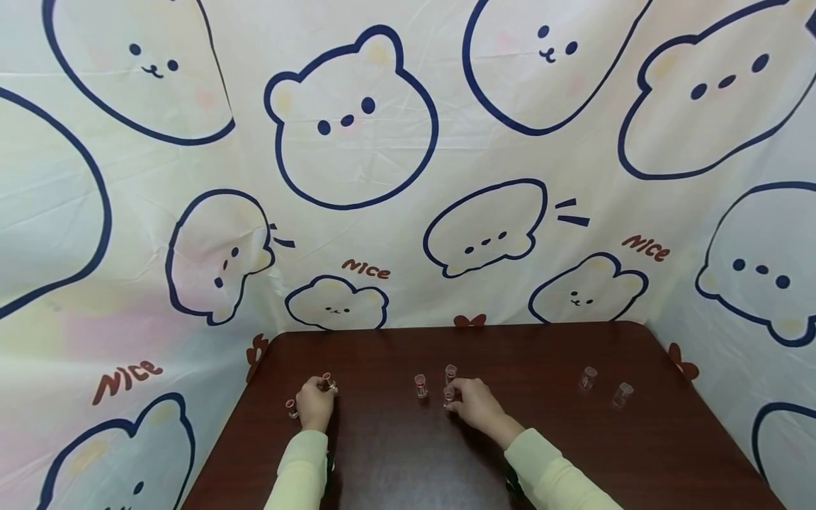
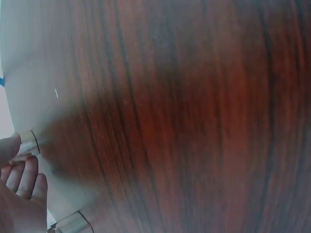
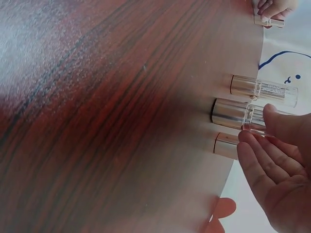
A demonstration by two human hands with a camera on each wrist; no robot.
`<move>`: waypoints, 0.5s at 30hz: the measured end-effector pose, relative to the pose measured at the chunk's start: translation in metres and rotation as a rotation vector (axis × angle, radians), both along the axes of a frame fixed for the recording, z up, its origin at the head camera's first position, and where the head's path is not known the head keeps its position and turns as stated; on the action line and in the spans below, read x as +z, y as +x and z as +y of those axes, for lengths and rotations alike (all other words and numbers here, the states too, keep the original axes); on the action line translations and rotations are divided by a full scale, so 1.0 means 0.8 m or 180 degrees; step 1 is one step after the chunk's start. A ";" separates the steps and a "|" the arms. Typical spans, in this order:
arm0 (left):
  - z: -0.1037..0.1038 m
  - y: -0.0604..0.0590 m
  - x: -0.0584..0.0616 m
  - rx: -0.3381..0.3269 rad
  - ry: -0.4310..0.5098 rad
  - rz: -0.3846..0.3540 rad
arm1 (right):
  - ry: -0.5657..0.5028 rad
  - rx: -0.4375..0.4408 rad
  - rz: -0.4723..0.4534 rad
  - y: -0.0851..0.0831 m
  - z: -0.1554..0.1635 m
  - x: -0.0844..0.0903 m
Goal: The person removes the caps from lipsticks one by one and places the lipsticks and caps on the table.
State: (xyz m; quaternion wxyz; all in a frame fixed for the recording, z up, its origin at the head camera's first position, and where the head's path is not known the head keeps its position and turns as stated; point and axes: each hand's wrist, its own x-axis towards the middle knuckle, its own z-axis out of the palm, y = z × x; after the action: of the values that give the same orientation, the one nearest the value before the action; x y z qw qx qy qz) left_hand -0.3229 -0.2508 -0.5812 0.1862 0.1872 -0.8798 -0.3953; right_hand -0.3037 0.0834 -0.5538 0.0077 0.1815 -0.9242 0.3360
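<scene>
From the head view, my left hand (image 1: pixel 315 404) sits on the dark wooden table (image 1: pixel 637 453) with its fingers curled round a small clear tube (image 1: pixel 329 381) that stands at my fingertips; a second tube (image 1: pixel 291 408) stands just beside that hand on its outer side. My right hand (image 1: pixel 474 405) reaches to a cluster of three tubes near the middle, and its fingertips pinch the nearest one (image 1: pixel 449 395), while one (image 1: pixel 421 385) stands just to the left and another (image 1: pixel 450 373) just behind. Two more tubes (image 1: pixel 588 377) stand well apart to the right.

In the left wrist view, only the edge of my left hand (image 2: pixel 19 194) shows, thumb and fingers closed on the tube's metal band (image 2: pixel 29 142). The picture is blurred, so I cannot tell how firm the hold is.

In the right wrist view, my right hand (image 3: pixel 277 170) has its thumb and fingertips on the clear upper part of the middle tube (image 3: pixel 233 113), with neighbours (image 3: pixel 262 90) and (image 3: pixel 226 145) close on either side.

I judge these tubes light, stiff and smooth, easy to tip over and likely slippery on the clear plastic. Taking one low, at the metal band, seems the surer hold, and the close neighbours leave little room for my fingers.
</scene>
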 end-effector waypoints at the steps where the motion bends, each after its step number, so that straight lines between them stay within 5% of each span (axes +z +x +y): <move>1: 0.000 0.000 0.000 -0.0003 -0.0011 0.0005 | -0.0016 0.0013 -0.0018 0.000 0.001 0.001; 15: 0.002 -0.001 -0.002 -0.0081 -0.0032 -0.0064 | -0.0192 0.0057 0.0006 0.007 0.014 0.018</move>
State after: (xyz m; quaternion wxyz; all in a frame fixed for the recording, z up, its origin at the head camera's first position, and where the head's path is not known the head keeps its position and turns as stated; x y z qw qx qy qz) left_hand -0.3239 -0.2493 -0.5831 0.1733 0.1790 -0.8859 -0.3913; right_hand -0.2978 0.0948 -0.5398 0.0111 0.1898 -0.9119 0.3637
